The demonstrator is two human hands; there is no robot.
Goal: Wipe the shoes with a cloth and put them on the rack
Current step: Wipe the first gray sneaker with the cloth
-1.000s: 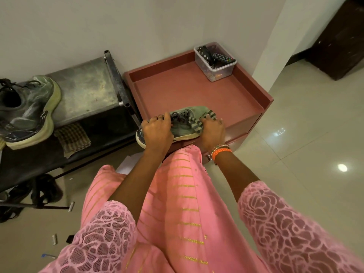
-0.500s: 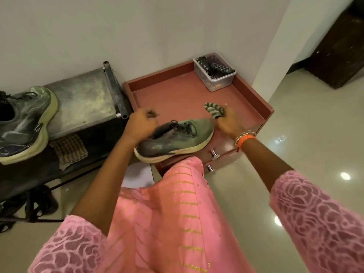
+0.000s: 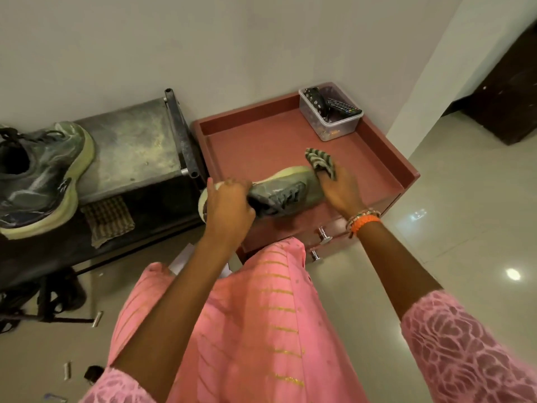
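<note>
The left hand (image 3: 229,205) has its fingers curled round the heel end of the grey-green shoe (image 3: 286,193), gripping it at the collar and tipping it onto its side so the pale sole faces the wall. The right hand (image 3: 338,189) holds the striped cloth (image 3: 321,161) bunched in its fingers and presses it against the toe end of the sole. The shoe rests on the red counter (image 3: 261,146), near its front edge.

It looks light and easy to turn with one hand; the mesh upper is soft and would give under pressure, while the foam sole is firmer and offers the steadier hold. The heel collar seems the best place to grip.

The matching shoe (image 3: 43,181) sits on the rack (image 3: 136,152) to the left, well apart.
</note>
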